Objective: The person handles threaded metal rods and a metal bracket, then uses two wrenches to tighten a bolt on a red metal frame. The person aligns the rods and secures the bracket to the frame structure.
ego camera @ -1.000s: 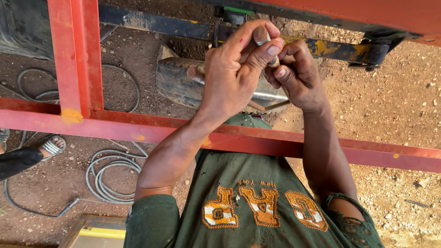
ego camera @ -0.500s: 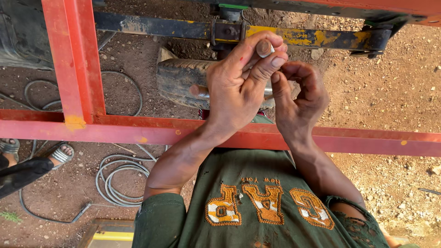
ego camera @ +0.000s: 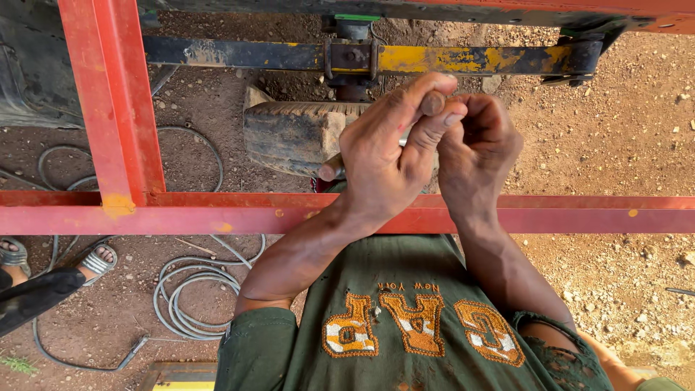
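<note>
My left hand [ego camera: 384,156] is raised in front of my chest and closed around a short silvery metal rod [ego camera: 331,169]. The rod's lower end pokes out below my palm; the rest is hidden by my fingers. My right hand [ego camera: 474,156] presses against the left one, its fingers curled in at the rod's upper end, and what they pinch is hidden. Both hands hover over a red steel frame beam [ego camera: 217,211] that runs across the view. My green shirt [ego camera: 405,326] fills the bottom.
A red upright [ego camera: 108,101] joins the beam at the left. Beyond the frame are a yellow and black leaf spring [ego camera: 449,58], a worn tyre [ego camera: 289,134] and coiled grey cables [ego camera: 192,297] on dirt. Another person's sandalled feet [ego camera: 98,259] stand at the left.
Both hands have drawn closer together and sit lower and further right in the view. The right fingers have curled in tighter against the left hand.
</note>
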